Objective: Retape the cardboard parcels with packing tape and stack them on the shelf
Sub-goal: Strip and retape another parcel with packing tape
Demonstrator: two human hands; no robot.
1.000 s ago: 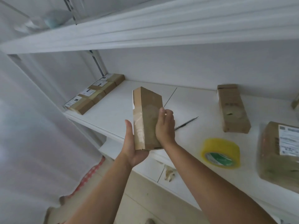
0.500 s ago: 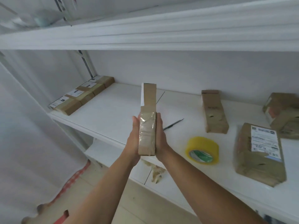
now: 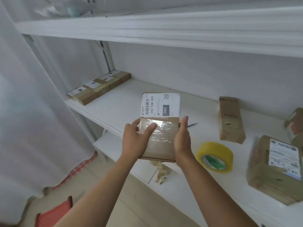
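I hold a flat cardboard parcel (image 3: pixel 161 128) in front of the shelf, its white shipping label facing up and clear tape across its near half. My left hand (image 3: pixel 136 140) grips its left edge with the thumb pressing on the tape. My right hand (image 3: pixel 182 141) lies against its right edge with fingers straight, the fingertips hidden behind the box. A yellow roll of packing tape (image 3: pixel 214 157) lies on the white shelf (image 3: pixel 124 99) just right of my right hand. A row of taped parcels (image 3: pixel 100 86) sits at the shelf's far left.
A narrow cardboard box (image 3: pixel 230 120) lies further right. A labelled parcel (image 3: pixel 275 169) sits at the right front, another parcel (image 3: pixel 295 123) behind it. A dark pen-like tool (image 3: pixel 192 125) lies behind my right hand. An upper shelf board (image 3: pixel 164 30) runs overhead. A white curtain (image 3: pixel 32 112) hangs at left.
The parcel has turned from standing on edge to lying flat with its label up. My left thumb now presses on the tape. The view has shifted slightly.
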